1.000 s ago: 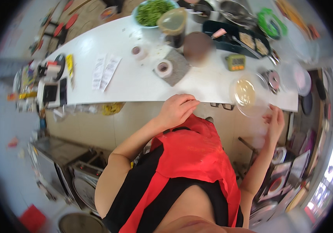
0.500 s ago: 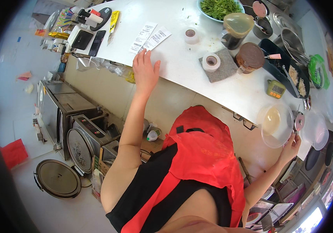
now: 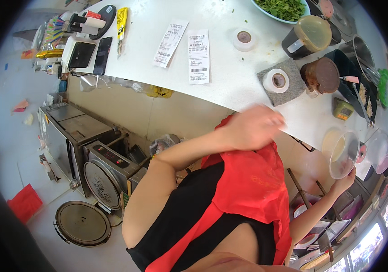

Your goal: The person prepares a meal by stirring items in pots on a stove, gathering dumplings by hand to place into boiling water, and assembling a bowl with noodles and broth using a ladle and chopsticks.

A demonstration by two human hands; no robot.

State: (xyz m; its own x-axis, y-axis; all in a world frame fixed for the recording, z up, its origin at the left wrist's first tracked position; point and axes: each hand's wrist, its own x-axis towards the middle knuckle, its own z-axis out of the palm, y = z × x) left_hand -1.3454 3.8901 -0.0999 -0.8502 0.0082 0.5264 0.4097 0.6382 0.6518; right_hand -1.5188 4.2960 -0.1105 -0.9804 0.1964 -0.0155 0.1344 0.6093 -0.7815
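My left hand [image 3: 257, 124], smeared by motion, hangs over my red apron near the table's front edge, below a white roll [image 3: 276, 80] on a grey square mat [image 3: 293, 88]; whether it holds anything is unclear. At the right end, my right hand [image 3: 344, 179] grips the rim of a clear plastic bowl [image 3: 348, 152] with pale yellowish contents. Beside that bowl are another translucent container [image 3: 377, 149] and a small green timer [image 3: 342, 109]. Two printed paper slips [image 3: 198, 56] lie apart on the white table [image 3: 144, 50].
At the back right are a bowl of greens [image 3: 282, 7], pitchers [image 3: 306, 37], a brown container [image 3: 320, 75] and a dark tray [image 3: 361, 90]. Phones [image 3: 102, 55] and a stand [image 3: 101, 22] occupy the left end. Steel appliances [image 3: 76, 127] stand below, at left.
My left hand reached to the paper slips, then came back rightward toward my body; the slips lie farther apart now. My right hand has closed on the clear bowl. The view has turned.
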